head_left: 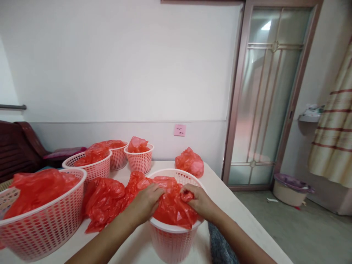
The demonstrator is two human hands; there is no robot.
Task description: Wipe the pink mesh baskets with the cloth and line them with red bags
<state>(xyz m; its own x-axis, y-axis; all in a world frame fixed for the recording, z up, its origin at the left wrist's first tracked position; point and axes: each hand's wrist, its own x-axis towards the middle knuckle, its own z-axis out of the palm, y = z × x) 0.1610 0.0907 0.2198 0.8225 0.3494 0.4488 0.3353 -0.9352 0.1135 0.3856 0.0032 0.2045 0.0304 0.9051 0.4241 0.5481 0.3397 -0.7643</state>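
Note:
A red plastic bag [176, 209] sits bunched in the mouth of a perforated pinkish-white plastic basket [174, 240] directly in front of me. My left hand [147, 201] grips the bag's gathered left side, fingers curled in over the rim. On the right, my right hand [199, 200] is closed around another part of the same bag, and a small bunch of red film shows between its fingers. Loose red plastic bags [106, 200] lie crumpled on the table to the left, touching or close to the basket; I cannot tell whether they join the held bag.
At left stand more baskets with red bags: a large near basket [55, 220], one behind it [96, 170], and two smaller ones farther back. A crumpled red bag [189, 162] lies at the table's [239, 220] far right corner. A bin [290, 190] stands on the floor.

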